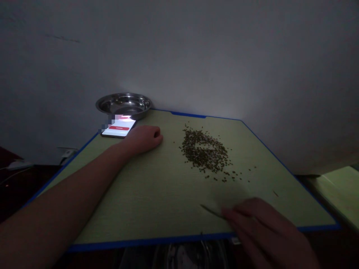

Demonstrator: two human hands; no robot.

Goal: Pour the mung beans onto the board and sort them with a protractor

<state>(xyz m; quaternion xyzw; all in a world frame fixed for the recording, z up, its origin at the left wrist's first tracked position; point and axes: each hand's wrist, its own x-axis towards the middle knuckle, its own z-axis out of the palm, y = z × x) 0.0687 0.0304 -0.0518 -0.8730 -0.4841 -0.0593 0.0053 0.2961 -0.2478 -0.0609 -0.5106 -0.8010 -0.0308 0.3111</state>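
On the left half of the pale green table point(134, 201) rests my left hand point(146, 137), curled into a loose fist, with nothing visible in it. A phone with a lit screen point(119, 128) lies just beside that wrist. Near the front edge, my right hand point(260, 228) pinches a thin, dark, slightly curved stem-like piece point(211, 210) that points left; motion blurs the hand. Beyond it, a pile of small brown grains or seeds point(204, 155) is spread over the table, with a bare patch in its middle and several loose ones to the right.
A shiny metal basin point(123, 98) stands at the back left behind the phone. Another metal vessel point(190, 256) shows partly below the front edge. A small brown sliver point(276, 193) lies at the right. Blue edging rims the table, and a grey wall point(196, 56) rises behind.
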